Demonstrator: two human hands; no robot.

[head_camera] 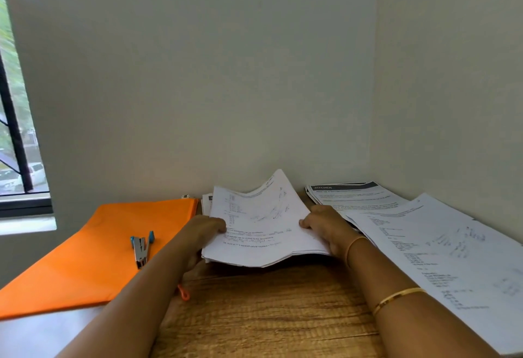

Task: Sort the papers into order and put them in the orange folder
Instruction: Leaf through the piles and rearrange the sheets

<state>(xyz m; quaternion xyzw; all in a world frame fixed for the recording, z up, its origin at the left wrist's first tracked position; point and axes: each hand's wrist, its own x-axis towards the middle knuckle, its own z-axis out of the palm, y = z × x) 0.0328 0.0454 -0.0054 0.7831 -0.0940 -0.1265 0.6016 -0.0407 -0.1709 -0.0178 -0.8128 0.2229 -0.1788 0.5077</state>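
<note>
I hold a stack of printed white papers (263,227) just above the wooden desk, in front of the corner of the wall. My left hand (205,231) grips the stack's left edge, thumb on top. My right hand (325,224) grips its right edge, thumb on the top sheet. The far end of the stack curls upward. The orange folder (93,250) lies flat on the desk to the left, with an orange zipper pull (184,293) at its near corner.
A metal stapler with blue ends (141,247) lies on the folder. More printed sheets (441,253) spread along the right side, with a "KITCHEN" headed pile (353,196) behind them. Bare wooden desk (266,312) lies near me. A window is at far left.
</note>
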